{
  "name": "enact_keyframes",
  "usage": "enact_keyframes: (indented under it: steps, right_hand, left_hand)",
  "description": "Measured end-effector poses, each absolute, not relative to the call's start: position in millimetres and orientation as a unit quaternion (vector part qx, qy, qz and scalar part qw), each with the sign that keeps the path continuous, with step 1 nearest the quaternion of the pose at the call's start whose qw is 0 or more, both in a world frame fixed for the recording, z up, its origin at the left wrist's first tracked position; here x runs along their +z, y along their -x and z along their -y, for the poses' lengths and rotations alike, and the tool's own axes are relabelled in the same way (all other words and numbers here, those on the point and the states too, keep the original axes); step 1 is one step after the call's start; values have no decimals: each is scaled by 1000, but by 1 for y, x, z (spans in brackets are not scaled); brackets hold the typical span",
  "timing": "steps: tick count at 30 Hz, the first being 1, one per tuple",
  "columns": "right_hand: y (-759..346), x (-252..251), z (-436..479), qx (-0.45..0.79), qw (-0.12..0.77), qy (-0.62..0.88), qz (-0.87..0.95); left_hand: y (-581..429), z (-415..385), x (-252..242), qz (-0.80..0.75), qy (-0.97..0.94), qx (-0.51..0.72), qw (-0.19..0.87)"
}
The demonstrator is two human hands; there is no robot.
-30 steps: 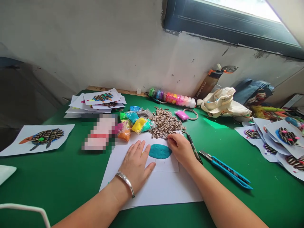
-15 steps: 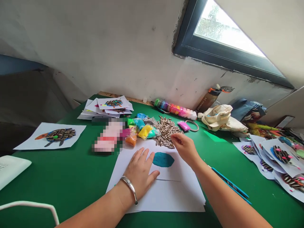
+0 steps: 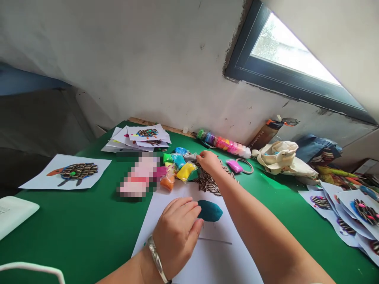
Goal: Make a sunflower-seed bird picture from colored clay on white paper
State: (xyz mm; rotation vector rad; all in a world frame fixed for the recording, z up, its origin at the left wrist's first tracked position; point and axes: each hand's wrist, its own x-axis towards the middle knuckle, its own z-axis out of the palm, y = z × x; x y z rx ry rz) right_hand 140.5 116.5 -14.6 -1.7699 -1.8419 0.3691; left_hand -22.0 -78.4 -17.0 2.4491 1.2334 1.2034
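My right hand [image 3: 209,162] reaches over the far end of a pile of striped sunflower seeds [image 3: 209,184], close to the small bags of coloured clay [image 3: 180,165]. Its fingertips come together at the pile, and I cannot tell whether they hold a seed. My left hand [image 3: 176,232], with a silver bangle [image 3: 156,258] on the wrist, rests curled on a white paper sheet [image 3: 214,256]. Its fingertips are just beside a teal clay oval [image 3: 210,210] on that sheet. My right forearm hides part of the sheet.
The green table [image 3: 74,225] holds a seed-and-clay animal picture [image 3: 66,172], stacked pictures at the back [image 3: 142,136] and right [image 3: 340,213], and a pixelated patch [image 3: 137,175]. Along the wall are a clay tube row [image 3: 220,142], a bottle [image 3: 265,134] and a cloth bag [image 3: 281,157].
My right hand has moved farther over the seeds and my right forearm now crosses the paper. My left hand has curled toward the teal clay. The view has tilted, and the blue tool is hidden.
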Motion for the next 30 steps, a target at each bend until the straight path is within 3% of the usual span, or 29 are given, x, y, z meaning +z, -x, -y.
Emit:
enact_keyframes:
  steps: [5,12,15,23,30]
  right_hand:
    - [-138,-10,-120,163,328,647,669]
    - [-145,22,-73,185,438,575,666]
    - [-146,23,-35,274,495,502,654]
    - [-157,16,33,455,478,457,596]
    - [-182,17,41,543,472,460,520]
  left_hand:
    - [34,69,4,-457,-723,501,132]
    - [45,59,6,-529,-609,530,263]
    - [43,54,1,-533,-575,538,309]
    - [13,46,21,-526,-527,403,531]
    - [-6,36,18,-500,-524,400,561]
